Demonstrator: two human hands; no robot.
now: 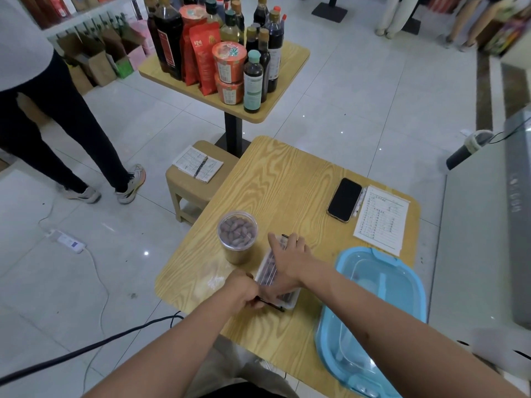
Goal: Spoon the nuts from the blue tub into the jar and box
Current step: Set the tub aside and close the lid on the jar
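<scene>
A clear jar (237,236) stands on the wooden table (290,179), filled to the top with brown nuts. To its right lies a clear rectangular box (270,272) of nuts with a lid on it. My right hand (287,254) lies flat on the lid, fingers spread. My left hand (244,288) grips the box's near left corner with curled fingers. The blue tub (373,314) sits at the right front of the table; a pale spoon lies in it and hardly any nuts show inside.
A black phone (344,200) and a printed sheet (382,219) lie at the table's far right. A stool (195,179) with a notebook stands to the left. A second table (230,70) carries bottles and packets. A person's legs (57,133) stand at far left.
</scene>
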